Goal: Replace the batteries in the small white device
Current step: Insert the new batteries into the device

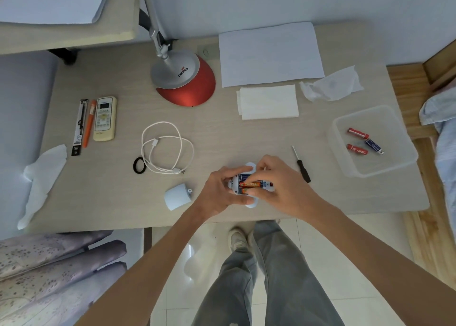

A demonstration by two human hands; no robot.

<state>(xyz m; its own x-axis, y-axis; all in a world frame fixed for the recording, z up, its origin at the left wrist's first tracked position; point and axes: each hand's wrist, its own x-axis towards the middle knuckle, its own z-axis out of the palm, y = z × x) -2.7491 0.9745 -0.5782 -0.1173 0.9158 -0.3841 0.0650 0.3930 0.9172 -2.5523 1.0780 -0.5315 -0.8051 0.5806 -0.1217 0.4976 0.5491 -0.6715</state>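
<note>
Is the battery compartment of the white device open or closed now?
Open. Batteries show uncovered in the white device between both hands, and the cover lies apart on the table.

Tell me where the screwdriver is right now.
In the head view the screwdriver lies flat on the table, just right of the right hand, between it and the clear plastic container.

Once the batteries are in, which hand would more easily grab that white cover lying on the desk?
Probably the left hand. The white cover lies just left of it, while the right hand sits on the far side of the device.
</note>
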